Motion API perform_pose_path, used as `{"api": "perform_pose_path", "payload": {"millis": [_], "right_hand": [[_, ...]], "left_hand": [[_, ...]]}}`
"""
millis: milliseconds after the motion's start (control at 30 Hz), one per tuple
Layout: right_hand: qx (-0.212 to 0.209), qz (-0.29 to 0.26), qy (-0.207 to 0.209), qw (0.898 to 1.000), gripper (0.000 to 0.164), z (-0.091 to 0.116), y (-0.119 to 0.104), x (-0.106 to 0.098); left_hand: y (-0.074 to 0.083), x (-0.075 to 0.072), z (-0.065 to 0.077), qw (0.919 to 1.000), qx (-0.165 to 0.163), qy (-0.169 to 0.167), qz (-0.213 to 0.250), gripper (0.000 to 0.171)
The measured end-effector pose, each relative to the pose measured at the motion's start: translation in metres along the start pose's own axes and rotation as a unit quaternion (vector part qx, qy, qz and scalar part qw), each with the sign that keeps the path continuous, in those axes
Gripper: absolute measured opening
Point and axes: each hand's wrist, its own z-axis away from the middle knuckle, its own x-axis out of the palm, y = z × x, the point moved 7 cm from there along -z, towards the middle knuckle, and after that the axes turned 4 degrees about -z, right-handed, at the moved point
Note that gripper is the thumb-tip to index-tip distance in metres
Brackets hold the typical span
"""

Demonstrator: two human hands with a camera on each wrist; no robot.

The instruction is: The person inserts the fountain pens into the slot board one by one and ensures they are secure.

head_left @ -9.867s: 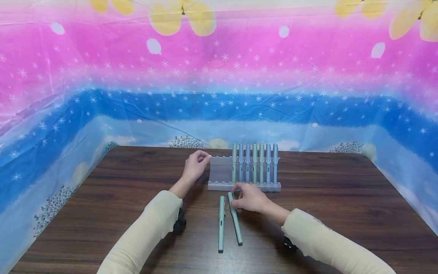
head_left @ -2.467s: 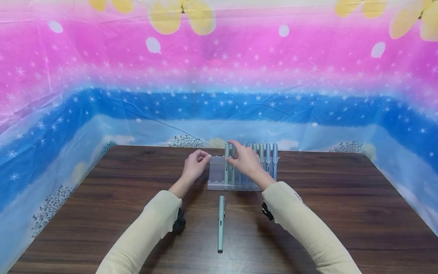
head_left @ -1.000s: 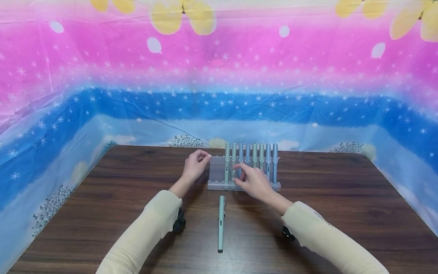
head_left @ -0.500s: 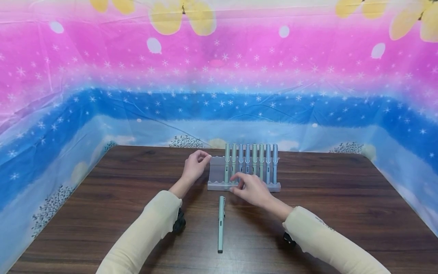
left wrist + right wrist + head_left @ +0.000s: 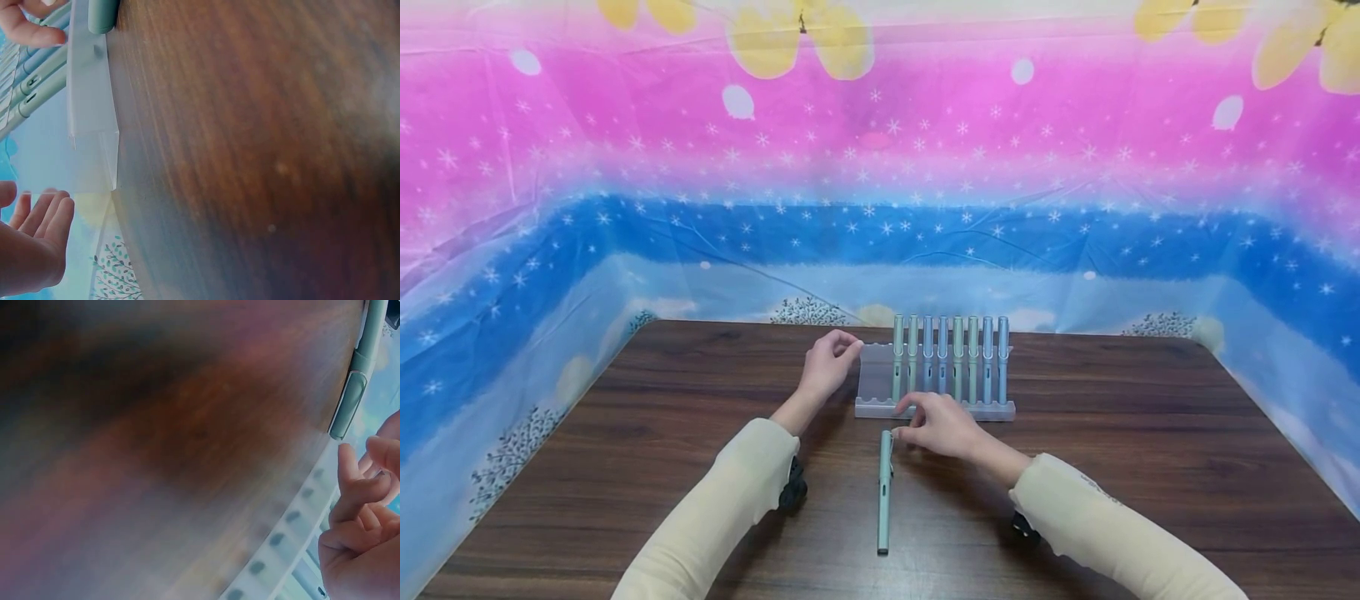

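A clear plastic pen rack [image 5: 880, 408] stands on the table, with several green and blue capped pens [image 5: 958, 358] upright in its right part. The left hand [image 5: 827, 365] pinches the rack's upper left corner between thumb and fingertips. In front of the rack lies one green pen [image 5: 883, 500], its clip end toward the rack. The right hand [image 5: 943, 425] hovers at that end, thumb and index finger apart, the thumb beside the clip. In the right wrist view the fingers [image 5: 349, 462] are close to the tip of the pen's cap [image 5: 350, 403], not round it.
Bare notches show in the rack's left part. The dark wood table [image 5: 662, 433] spreads around it. A patterned cloth [image 5: 880, 233] hangs behind the table and along its sides. Black wrist cameras [image 5: 793, 483] sit under the cream sleeves.
Ten seconds ago two pens lay on the table; one now stands in the rack. Having let it go, the right hand has moved down and left to the lying pen. The left hand stays put.
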Motion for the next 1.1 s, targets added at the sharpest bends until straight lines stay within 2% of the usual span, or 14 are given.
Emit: {"api": "perform_pose_path", "payload": {"millis": [200,500,1100], "right_hand": [[0.013,-0.008,-0.033,0.999,0.028,-0.002,0.0,0.007],[0.027,-0.005,-0.053,0.998,0.027,-0.005,-0.001,0.012],[0.071,-0.088,-0.073,0.991,0.01,-0.006,0.005,0.02]], "left_hand": [[-0.001,0.001,0.0,1.0,0.0,-0.005,0.005,0.019],[0.001,0.0,0.002,0.9999,0.003,-0.007,0.013,0.018],[0.0,0.0,0.001,1.0,-0.002,-0.005,0.008,0.019]]}}
